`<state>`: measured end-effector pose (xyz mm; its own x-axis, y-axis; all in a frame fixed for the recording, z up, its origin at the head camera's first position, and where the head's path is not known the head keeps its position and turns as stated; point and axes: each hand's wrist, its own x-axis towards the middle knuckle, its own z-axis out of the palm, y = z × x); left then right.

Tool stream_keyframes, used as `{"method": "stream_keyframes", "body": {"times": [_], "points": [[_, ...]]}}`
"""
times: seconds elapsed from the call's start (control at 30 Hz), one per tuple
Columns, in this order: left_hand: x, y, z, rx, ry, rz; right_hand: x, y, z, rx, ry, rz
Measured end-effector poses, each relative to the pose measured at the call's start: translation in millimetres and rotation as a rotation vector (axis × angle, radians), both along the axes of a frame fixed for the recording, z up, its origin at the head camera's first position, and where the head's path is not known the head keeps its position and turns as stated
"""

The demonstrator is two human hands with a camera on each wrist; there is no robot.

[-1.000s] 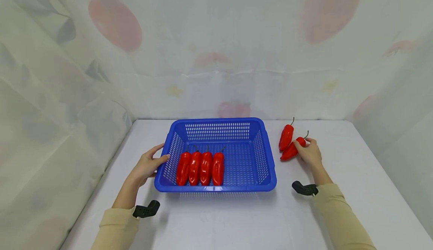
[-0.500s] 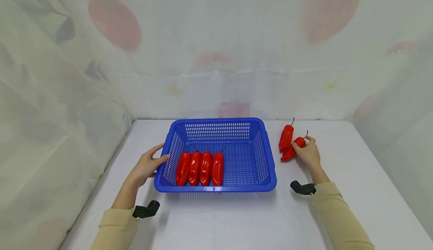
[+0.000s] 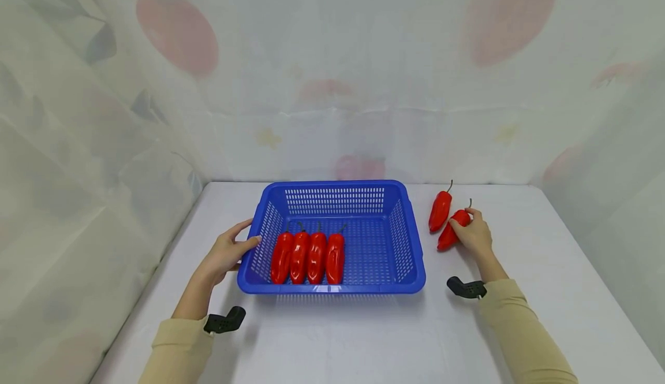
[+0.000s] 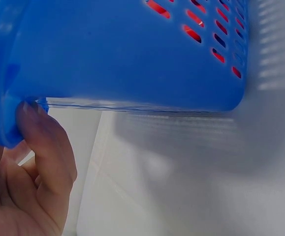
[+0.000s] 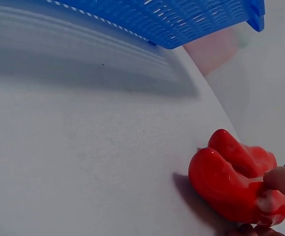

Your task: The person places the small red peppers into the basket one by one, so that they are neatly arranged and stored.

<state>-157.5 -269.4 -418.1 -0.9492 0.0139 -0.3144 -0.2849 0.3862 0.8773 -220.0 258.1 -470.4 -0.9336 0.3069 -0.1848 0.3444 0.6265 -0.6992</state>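
A blue plastic basket (image 3: 332, 290) stands mid-table, and several red peppers (image 3: 307, 258) lie side by side in its left half. My left hand (image 3: 228, 251) grips the basket's left rim, thumb on top and fingers under the outside edge; the left wrist view shows the fingers (image 4: 53, 152) curled beneath the rim. To the right of the basket, my right hand (image 3: 474, 235) pinches a red pepper (image 3: 453, 232) near its stem end. Another red pepper (image 3: 440, 211) lies just left of that one, stem pointing away. In the right wrist view the held pepper (image 5: 226, 187) overlaps its neighbour.
The white table (image 3: 332, 343) is bounded by a pale patterned curtain (image 3: 332, 84) at the back and hanging sheets at both sides. A black wrist camera (image 3: 224, 320) juts from the left sleeve, and another black camera (image 3: 466, 287) from the right.
The pepper in my right hand has turned more upright, its tip shifting right, away from the pepper beside it. The left hand and the basket stay in place.
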Motion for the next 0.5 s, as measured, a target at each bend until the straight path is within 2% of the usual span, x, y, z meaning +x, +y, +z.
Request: {"method": "stream_keyframes", "body": {"times": [0.1,0.23,0.37,0.5], "points": [[1.8,2.9,5.8,-0.002,-0.007,-0.002,-0.3,0.6,1.3,-0.002,-0.003,0.003],[2.4,3.2,7.7,0.005,-0.003,-0.009,-0.4,1.6,3.3,-0.022,-0.016,0.015],[-0.3,0.1,0.1,0.001,-0.001,-0.006,0.6,2.2,5.7,-0.042,-0.028,0.023],[-0.6,-1.0,-1.7,0.003,-0.002,0.001,1.6,2.1,7.1,-0.057,-0.027,0.037]]}}
